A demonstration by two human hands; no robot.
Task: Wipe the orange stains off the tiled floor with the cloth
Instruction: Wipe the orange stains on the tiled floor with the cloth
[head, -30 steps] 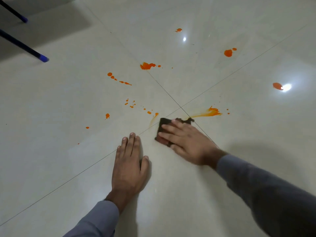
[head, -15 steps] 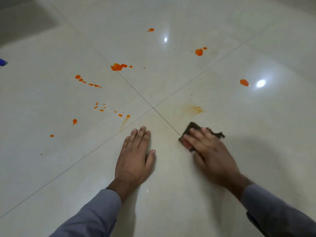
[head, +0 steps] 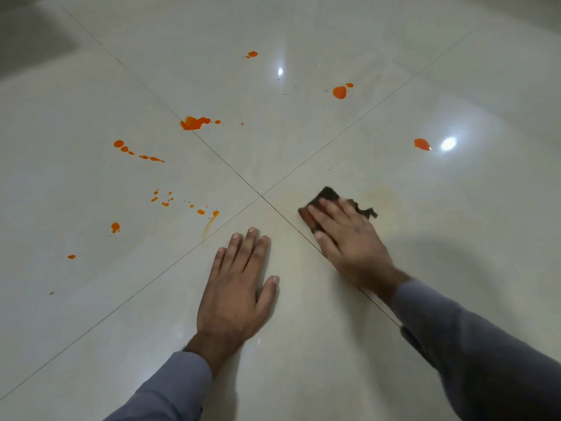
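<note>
Pressing cloth (head: pixel 329 196) beside grout cross (head: pixel 261 196) is R hand (head: pixel 349 241), fingers (head: pixel 329 209) straight; L hand (head: pixel 236 290) flat on floor (head: pixel 303 354), fingers together.

Left hand (head: pixel 236 287) flat, fingers together; right hand (head: pixel 346 241) flat, fingers outstretched, both palms down

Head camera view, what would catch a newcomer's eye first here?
Bright orange stains spatter the pale tiled floor, mostly at left and far ahead. Just right of where the tile joints cross, the right hand presses a dark cloth to the floor; the left hand lies flat beside it.
</note>
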